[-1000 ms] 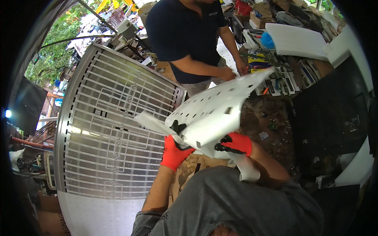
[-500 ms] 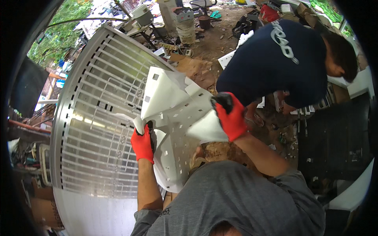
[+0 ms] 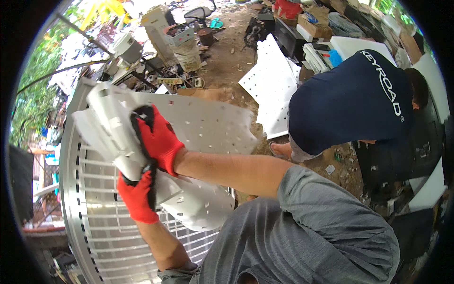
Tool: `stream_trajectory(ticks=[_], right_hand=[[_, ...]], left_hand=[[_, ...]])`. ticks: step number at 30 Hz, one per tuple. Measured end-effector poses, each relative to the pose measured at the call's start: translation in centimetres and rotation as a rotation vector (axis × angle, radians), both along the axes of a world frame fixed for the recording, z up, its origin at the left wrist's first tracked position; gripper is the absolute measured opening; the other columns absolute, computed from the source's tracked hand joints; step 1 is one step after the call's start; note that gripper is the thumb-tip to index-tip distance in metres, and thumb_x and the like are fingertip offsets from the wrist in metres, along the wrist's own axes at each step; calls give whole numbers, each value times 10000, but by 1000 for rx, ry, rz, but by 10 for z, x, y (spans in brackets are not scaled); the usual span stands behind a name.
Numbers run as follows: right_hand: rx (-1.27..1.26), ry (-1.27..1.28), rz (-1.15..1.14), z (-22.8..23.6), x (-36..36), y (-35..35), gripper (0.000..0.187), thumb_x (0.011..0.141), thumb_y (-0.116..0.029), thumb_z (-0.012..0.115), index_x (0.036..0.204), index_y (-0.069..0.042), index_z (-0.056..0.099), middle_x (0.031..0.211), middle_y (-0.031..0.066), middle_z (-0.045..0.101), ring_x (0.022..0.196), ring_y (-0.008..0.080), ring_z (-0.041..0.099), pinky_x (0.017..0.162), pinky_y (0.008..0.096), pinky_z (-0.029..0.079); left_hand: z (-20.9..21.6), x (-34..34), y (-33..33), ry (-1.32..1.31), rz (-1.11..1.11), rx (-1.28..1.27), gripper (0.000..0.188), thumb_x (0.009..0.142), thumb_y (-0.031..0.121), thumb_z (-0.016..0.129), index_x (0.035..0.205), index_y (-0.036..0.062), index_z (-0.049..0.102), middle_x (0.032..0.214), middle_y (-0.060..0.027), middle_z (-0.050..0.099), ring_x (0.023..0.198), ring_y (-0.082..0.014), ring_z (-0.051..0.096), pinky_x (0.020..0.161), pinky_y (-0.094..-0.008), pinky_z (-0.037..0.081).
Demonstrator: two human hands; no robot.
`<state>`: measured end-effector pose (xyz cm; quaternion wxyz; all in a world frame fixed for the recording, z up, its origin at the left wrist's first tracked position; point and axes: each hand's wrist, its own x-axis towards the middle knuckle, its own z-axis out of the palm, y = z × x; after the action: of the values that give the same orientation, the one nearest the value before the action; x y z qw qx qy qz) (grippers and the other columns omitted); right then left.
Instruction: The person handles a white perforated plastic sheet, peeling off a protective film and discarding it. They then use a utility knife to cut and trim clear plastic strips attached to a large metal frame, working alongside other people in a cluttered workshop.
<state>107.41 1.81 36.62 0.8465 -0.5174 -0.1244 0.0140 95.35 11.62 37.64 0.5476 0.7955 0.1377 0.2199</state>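
Note:
A large thin white sheet with small square holes is crumpled between my hands, in front of me to the left. My left hand, in a red and black glove, grips the lower end of its gathered folds. Just above, my right hand, gloved alike, is closed around the bunched part, the two gloves close together. The bunched end sticks up to the far left, somewhat blurred. Loose parts of the sheet spread to the right and hang below my right forearm. Beneath it lies a large metal-framed panel with pale parallel bars.
A person in a dark shirt bends over at the right, by a dark flat panel. Another white holed sheet lies beyond. Far off stand a bucket, an office chair and heaped scrap. Dirt and debris cover the ground.
My right hand has swung left across to my left hand, gathering the sheet into a bunch. Both hands have shifted left. The view has turned, and the other person appears lower in it.

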Motion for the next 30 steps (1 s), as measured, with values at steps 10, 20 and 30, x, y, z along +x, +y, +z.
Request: stream_trajectory(ticks=[10,20,30], right_hand=[[167,-386,200,-12,153,-59,453,882,-168,665,1279,-72,470,1183,167,561,1143,325,538,987,391,434],[-918,474,-428,-376,362,-261,601,839,-325,674,1352,-105,453,1265,210,560,1170,364,554,982,418,458],[-1126,952,43,-465,350,-326,825,784,-419,633,1490,-152,300,1448,200,423,1318,354,443,1077,422,398]], left_hand=[[-1,190,9,-29,211,431,432,850,117,731,1240,-19,604,1115,-97,677,960,-156,625,876,-297,492],[-24,416,10,-266,178,304,336,909,145,678,1188,-37,635,1113,-81,680,936,-161,636,850,-313,498],[-101,617,28,-65,11,468,420,894,286,703,1202,7,638,1088,-132,699,885,-187,648,814,-336,512]])
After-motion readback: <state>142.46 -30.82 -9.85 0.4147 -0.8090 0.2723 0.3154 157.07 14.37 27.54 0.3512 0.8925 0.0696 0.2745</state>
